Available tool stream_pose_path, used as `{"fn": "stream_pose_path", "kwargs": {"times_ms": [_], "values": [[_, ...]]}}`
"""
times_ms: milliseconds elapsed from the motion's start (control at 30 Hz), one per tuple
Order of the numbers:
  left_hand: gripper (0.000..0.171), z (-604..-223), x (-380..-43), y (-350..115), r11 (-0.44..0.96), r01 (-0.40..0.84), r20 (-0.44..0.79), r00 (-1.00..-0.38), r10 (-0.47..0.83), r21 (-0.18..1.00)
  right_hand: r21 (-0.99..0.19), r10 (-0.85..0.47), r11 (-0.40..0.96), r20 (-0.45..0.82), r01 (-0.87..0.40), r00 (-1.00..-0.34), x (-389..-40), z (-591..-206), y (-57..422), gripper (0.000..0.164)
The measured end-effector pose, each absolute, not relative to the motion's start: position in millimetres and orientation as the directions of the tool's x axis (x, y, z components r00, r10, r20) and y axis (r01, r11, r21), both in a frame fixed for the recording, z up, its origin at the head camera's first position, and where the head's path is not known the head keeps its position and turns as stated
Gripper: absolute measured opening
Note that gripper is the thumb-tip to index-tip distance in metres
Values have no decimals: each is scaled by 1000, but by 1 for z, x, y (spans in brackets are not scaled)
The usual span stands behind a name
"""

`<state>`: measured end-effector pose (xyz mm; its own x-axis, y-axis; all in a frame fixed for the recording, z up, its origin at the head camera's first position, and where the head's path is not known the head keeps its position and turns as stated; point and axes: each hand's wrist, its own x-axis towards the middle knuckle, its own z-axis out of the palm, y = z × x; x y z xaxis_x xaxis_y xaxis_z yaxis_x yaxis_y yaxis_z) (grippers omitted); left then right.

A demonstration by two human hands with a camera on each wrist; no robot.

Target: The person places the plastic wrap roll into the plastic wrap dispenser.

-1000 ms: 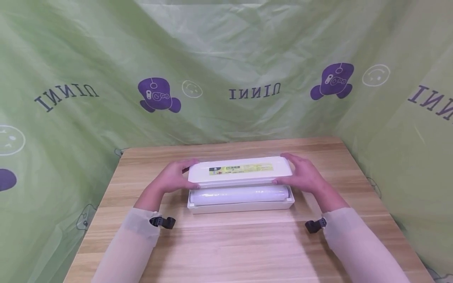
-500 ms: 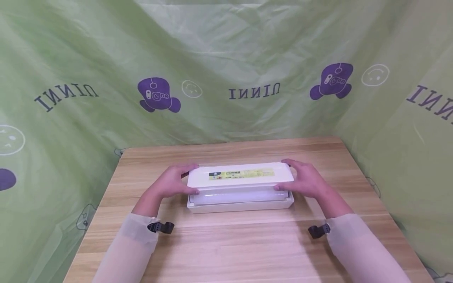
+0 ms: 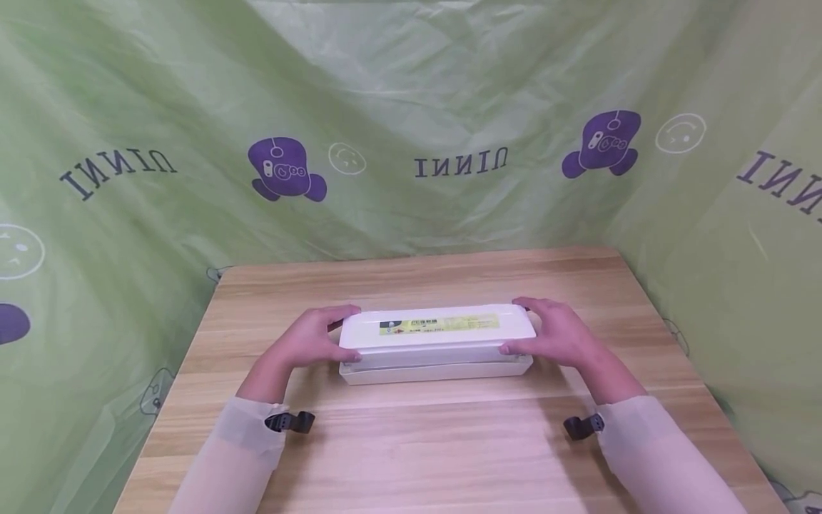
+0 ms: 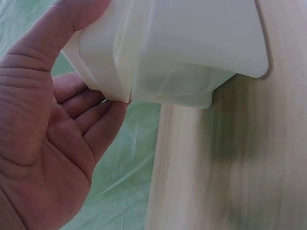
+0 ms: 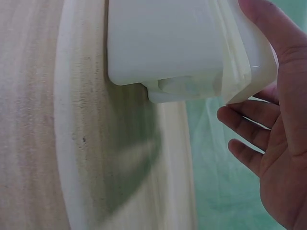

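Observation:
A long white lid [image 3: 443, 340] with a yellow label lies over a white plastic wrap box [image 3: 437, 373] on the table. My left hand [image 3: 315, 337] grips the lid's left end, thumb at the front edge and fingers behind. At the other end my right hand [image 3: 559, 334] holds the lid the same way. A narrow slit shows between lid and box along the front; the roll inside is now covered. In the left wrist view the lid [image 4: 103, 52] sits against the box [image 4: 201, 43]. The right wrist view shows the lid [image 5: 252, 52] close on the box [image 5: 163, 43].
The wooden table [image 3: 424, 442] extends around the box on all sides. Green curtain [image 3: 398, 86] with purple prints hangs behind and at both sides. Each sleeve carries a small black camera mount, one at the left wrist [image 3: 292, 422] and one at the right [image 3: 581, 427].
Both hands have brought the lid down and toward the front, from above and behind the box onto it. The plastic wrap roll, visible before, is now hidden. The box has stayed put.

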<state>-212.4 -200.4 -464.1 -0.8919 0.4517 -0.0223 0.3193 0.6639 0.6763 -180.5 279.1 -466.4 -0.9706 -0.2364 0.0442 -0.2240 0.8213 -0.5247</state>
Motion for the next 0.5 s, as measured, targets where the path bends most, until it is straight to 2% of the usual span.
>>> {"fn": "stream_pose_path", "kwargs": {"times_ms": [233, 500], "values": [[95, -467, -207, -202, 660, 284, -53, -895, 442, 696, -496, -249, 836, 33, -233, -968, -177, -469, 277, 114], [98, -469, -202, -203, 671, 300, -47, -894, 446, 678, -485, -259, 841, 30, -241, -965, -175, -473, 275, 116]]}}
